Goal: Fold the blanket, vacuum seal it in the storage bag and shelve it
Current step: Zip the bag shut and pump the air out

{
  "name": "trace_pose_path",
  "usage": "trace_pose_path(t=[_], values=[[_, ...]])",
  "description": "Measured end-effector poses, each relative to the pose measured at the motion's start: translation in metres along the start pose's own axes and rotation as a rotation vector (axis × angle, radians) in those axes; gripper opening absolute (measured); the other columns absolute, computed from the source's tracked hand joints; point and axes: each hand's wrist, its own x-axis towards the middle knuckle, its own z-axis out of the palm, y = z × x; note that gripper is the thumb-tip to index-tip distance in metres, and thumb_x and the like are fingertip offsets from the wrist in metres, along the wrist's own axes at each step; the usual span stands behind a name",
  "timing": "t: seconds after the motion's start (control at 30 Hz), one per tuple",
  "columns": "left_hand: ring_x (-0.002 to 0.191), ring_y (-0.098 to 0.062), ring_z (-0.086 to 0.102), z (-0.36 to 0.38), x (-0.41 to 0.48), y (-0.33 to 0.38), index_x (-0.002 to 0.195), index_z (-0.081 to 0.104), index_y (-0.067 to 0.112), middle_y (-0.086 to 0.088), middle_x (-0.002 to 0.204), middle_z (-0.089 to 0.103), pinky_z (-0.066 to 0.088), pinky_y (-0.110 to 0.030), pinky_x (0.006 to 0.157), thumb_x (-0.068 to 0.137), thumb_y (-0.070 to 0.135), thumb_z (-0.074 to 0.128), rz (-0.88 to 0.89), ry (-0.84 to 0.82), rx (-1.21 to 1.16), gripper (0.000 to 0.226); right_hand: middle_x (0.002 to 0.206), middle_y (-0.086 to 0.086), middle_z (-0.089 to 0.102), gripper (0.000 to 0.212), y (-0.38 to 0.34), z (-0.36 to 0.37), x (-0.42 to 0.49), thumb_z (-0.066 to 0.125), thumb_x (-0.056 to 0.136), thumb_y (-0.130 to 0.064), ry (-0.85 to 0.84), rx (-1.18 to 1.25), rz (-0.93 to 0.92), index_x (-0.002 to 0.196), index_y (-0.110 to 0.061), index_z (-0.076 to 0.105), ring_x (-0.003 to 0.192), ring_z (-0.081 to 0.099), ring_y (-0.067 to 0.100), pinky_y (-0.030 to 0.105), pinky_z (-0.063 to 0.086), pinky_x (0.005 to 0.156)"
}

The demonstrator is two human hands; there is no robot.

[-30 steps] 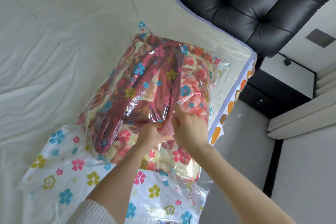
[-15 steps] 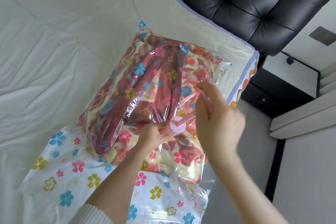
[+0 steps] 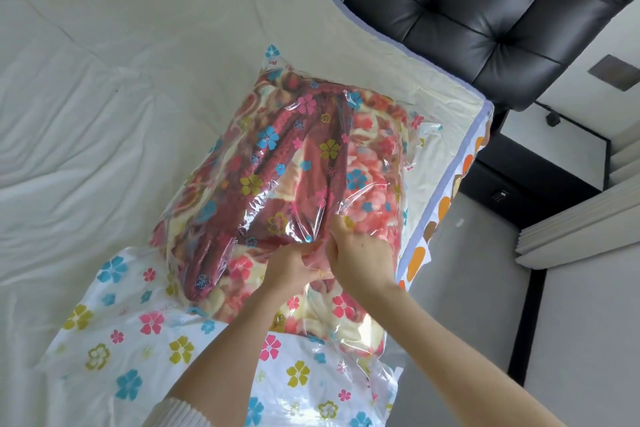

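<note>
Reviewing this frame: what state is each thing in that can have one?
storage bag: lying on the bed, blanket inside, still puffy.
blanket: folded, inside the bag.
pink valve: mostly hidden between both hands.
left hand: fingers curled on the valve.
right hand: fingers curled over the valve.
bed sheet: wrinkled.

The clear plastic storage bag printed with coloured flowers [image 3: 221, 333] is glossy and crinkled, throwing bright glints. Inside it, the folded red-and-cream floral fleece blanket [image 3: 367, 163] looks soft, matt and napped. The white cotton bed sheet [image 3: 104, 135] is matt and creased. The black tufted leather headboard [image 3: 485, 3] is smooth with a dull sheen.
</note>
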Motion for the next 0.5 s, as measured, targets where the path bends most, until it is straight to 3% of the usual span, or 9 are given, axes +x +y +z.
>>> trace_pose_path(t=[0.07,0.1,0.17,0.27,0.37,0.5], values=[[0.067,-0.006,0.061,-0.002,0.001,-0.002,0.094,0.072,0.019,0.010,0.076,0.069,0.049,-0.026,0.065,0.067,0.034,0.082,0.004,0.005,-0.029,0.033,0.039,-0.005,0.016,0.008,-0.006,-0.025,0.008,0.052,0.072,-0.012,0.023,0.050,-0.049,0.078,-0.012,0.058,0.034,0.021,0.023,0.014,0.004,0.042],[0.065,-0.005,0.061,-0.004,0.003,-0.003,0.093,0.072,0.018,0.009,0.077,0.070,0.049,-0.026,0.063,0.067,0.033,0.083,0.008,-0.001,-0.042,0.033,0.037,-0.003,0.023,0.008,-0.010,-0.045,0.011,0.053,0.073,-0.012,0.121,0.080,-0.043,0.077,-0.014,0.060,0.034,0.022,0.024,0.014,0.007,0.041],[0.070,-0.004,0.061,-0.005,0.004,-0.002,0.098,0.072,0.021,0.009,0.081,0.071,0.045,-0.016,0.061,0.066,0.034,0.083,0.024,-0.014,-0.047,0.036,0.037,0.001,0.032,0.015,-0.014,-0.060,0.008,0.053,0.074,-0.009,0.253,0.106,0.049,0.080,-0.018,0.064,0.034,0.025,0.025,0.014,0.013,0.042],[0.065,0.003,0.054,-0.003,0.001,0.003,0.102,0.070,0.027,0.013,0.072,0.065,0.034,-0.007,0.053,0.070,0.034,0.080,0.041,-0.010,0.016,0.034,0.041,-0.007,0.014,0.018,-0.008,-0.011,-0.008,0.044,0.072,-0.008,0.014,0.125,0.070,0.079,-0.020,0.056,0.032,0.019,0.021,0.015,0.004,0.043],[0.072,-0.003,0.061,-0.002,-0.002,0.002,0.104,0.070,0.026,0.014,0.074,0.066,0.047,-0.017,0.061,0.069,0.034,0.080,0.006,-0.004,-0.026,0.037,0.042,-0.009,0.002,0.009,-0.002,-0.007,-0.003,0.041,0.072,-0.011,0.049,0.030,-0.052,0.075,-0.019,0.043,0.031,0.014,0.022,0.012,-0.002,0.045],[0.066,-0.001,0.058,-0.004,0.003,-0.001,0.093,0.072,0.017,0.016,0.067,0.062,0.037,-0.012,0.055,0.065,0.035,0.084,0.020,0.004,-0.021,0.035,0.036,0.001,0.033,0.018,-0.017,-0.056,0.006,0.051,0.073,-0.011,0.256,0.131,0.011,0.080,-0.018,0.066,0.033,0.025,0.024,0.013,0.011,0.042]])
